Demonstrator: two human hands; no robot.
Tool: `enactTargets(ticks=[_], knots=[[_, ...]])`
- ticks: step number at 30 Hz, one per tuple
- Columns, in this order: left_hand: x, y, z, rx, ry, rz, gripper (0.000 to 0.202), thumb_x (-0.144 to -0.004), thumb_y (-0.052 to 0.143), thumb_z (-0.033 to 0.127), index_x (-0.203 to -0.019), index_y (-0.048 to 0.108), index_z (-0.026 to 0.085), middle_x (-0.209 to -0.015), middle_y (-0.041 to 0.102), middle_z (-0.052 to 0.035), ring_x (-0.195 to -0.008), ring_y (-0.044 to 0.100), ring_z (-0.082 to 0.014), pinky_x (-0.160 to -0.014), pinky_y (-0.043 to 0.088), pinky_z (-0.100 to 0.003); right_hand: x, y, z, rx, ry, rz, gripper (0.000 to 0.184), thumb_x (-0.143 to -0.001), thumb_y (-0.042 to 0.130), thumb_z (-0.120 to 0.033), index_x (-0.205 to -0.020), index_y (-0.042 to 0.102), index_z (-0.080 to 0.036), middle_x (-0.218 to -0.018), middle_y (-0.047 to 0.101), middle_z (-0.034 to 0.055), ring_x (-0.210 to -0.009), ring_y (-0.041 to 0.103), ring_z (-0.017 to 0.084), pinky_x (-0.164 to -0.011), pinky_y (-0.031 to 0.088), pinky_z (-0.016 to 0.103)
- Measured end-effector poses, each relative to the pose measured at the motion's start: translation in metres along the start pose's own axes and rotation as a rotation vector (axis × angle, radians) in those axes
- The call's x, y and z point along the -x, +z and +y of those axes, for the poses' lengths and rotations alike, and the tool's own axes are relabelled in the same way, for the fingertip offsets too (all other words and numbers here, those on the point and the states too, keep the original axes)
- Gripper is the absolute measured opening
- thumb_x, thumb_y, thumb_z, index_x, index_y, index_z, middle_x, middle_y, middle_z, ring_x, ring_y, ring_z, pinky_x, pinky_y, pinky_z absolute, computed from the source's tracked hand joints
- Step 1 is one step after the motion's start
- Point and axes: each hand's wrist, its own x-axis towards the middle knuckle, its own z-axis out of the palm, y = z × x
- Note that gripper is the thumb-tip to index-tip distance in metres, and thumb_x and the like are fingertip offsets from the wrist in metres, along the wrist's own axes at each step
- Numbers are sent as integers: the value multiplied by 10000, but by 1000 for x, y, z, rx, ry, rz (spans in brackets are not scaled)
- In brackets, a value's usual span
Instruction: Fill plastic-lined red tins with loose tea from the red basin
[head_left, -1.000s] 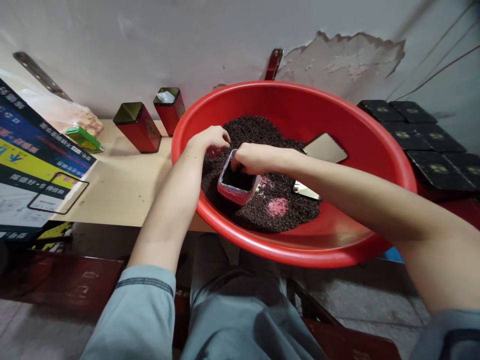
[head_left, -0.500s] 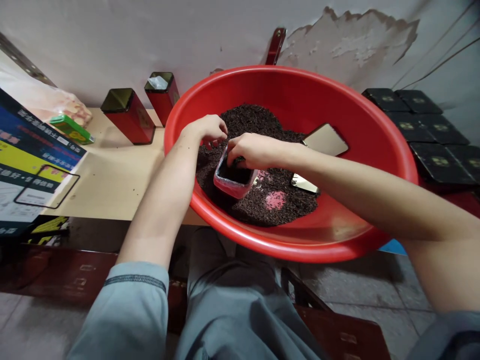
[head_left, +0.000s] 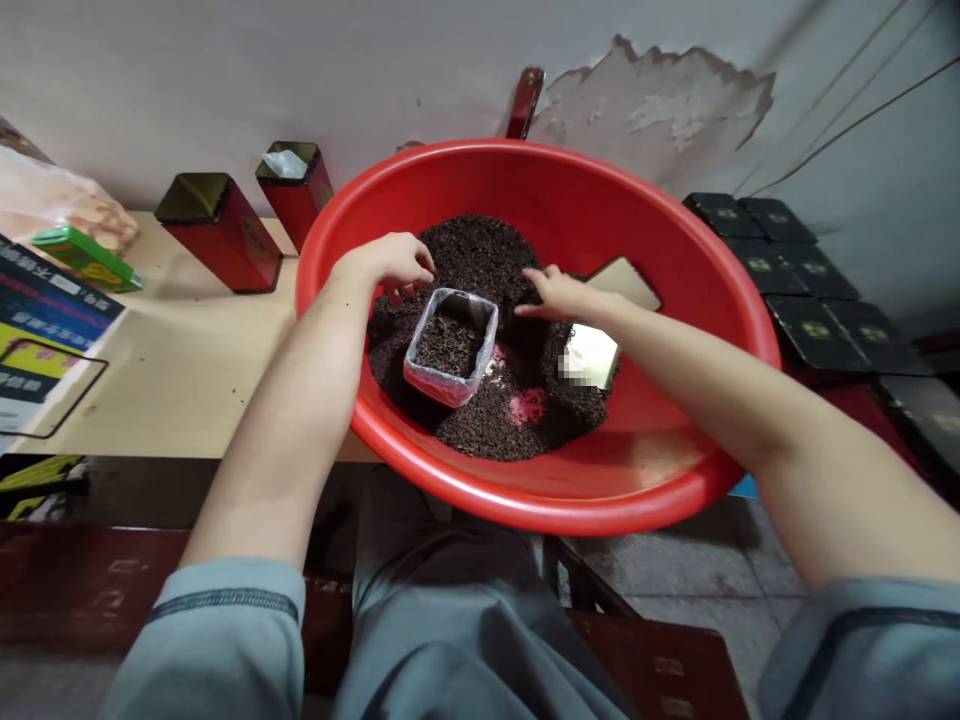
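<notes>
A rectangular tin point(head_left: 442, 388), its rim covered by a clear plastic liner, stands in the wide red basin point(head_left: 675, 225). Dark, dried leaf bits like loose tea point(head_left: 450, 345) partly fill it. More of the same loose tea point(head_left: 484, 245) is heaped around it. My left hand point(head_left: 401, 265) hovers at the tin's far left corner, fingers loosely bent and apart, nothing seen in them. Right of the tin, my right hand point(head_left: 559, 293) reaches to the heap with thumb and fingers spread. Two gold-coloured lids point(head_left: 592, 355) lie in the basin, partly behind my right forearm.
Two red tins point(head_left: 225, 235) stand open on the table point(head_left: 180, 390) at left, one holding crumpled plastic. Near them are a green box point(head_left: 86, 258) and a printed carton point(head_left: 45, 340). Several black-topped tins point(head_left: 817, 330) are at right, and a wall point(head_left: 420, 70) rises behind.
My right hand has come out of the tin and moved right to the loose tea, its fingers opening. My left hand stays beside the tin. The view has shifted slightly right.
</notes>
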Motion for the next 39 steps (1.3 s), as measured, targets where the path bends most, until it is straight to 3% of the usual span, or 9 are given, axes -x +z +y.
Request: enactTargets(ticks=[2, 4, 8, 11, 21, 27, 31, 34, 39], knots=[[-1, 0, -1, -12, -9, -8, 455, -932, 681, 208, -1375, 781, 173, -906, 770, -58, -906, 762, -205, -835, 591, -261, -1, 28, 3, 65, 82, -159, 1181, -927, 775, -614, -1805, 130, -160, -1821, 129, 339, -1647, 288, 544, -1271, 365, 677], [-2, -1, -1, -29, -25, -18, 465, -929, 689, 232, -1382, 780, 181, -868, 765, -56, -902, 767, -215, -826, 590, -259, 4, 51, -2, 106, 76, -184, 1177, -940, 715, -704, -1812, 72, -242, -1849, -9, 294, -1679, 136, 575, -1274, 291, 748], [-3, -2, -1, -32, -28, -25, 495, -908, 712, 259, -1396, 780, 209, -860, 777, -53, -913, 777, -228, -825, 593, -258, 19, 77, -19, 120, 42, 46, 816, -1074, 447, -681, -1743, 341, -227, -1796, 236, 284, -1578, 340, 538, -1212, 376, 703], [-2, -1, -1, -25, -26, -27, 497, -908, 723, 270, -1399, 781, 220, -888, 794, -58, -914, 782, -229, -832, 598, -265, 22, 81, -25, 124, 11, 106, 636, -1108, 415, -546, -1601, 519, -159, -1644, 460, 278, -1452, 469, 451, -1137, 471, 601], [-6, 2, -5, -30, -27, -47, 483, -900, 744, 268, -1378, 787, 209, -949, 816, -76, -898, 782, -210, -843, 601, -277, 7, 36, -27, 260, -222, -6, 477, -1072, 499, -383, -1436, 689, -141, -1440, 630, 257, -1208, 707, 381, -955, 555, 442], [-4, 0, -6, -61, -35, -43, 472, -922, 723, 297, -1384, 781, 213, -936, 817, -74, -860, 772, -200, -786, 585, -248, 10, -13, -44, 3, -313, 316, 438, -1057, 545, -452, -1344, 767, -207, -1330, 705, 166, -1137, 694, 341, -986, 546, 470], [-4, -1, -6, -60, -34, -24, 475, -903, 747, 312, -1368, 797, 228, -950, 823, -61, -899, 775, -203, -814, 579, -246, 33, -40, -67, -226, -565, 504, 408, -1066, 554, -466, -1334, 755, -234, -1277, 693, 131, -1164, 655, 315, -1043, 526, 488], [-4, -2, -5, -81, -26, -31, 485, -874, 738, 281, -1352, 808, 232, -926, 819, -51, -875, 776, -204, -811, 585, -248, 53, -38, -93, -281, -827, 493, 389, -1080, 549, -448, -1353, 732, -239, -1304, 665, 130, -1190, 642, 291, -1036, 526, 466], [-2, 0, -5, -130, 4, -52, 512, -834, 714, 242, -1335, 816, 217, -936, 827, -54, -897, 775, -205, -838, 598, -249, 56, -8, -125, -212, -1180, 344, 312, -1079, 586, -416, -1217, 765, -201, -1201, 685, 140, -1130, 643, 263, -1005, 548, 442]])
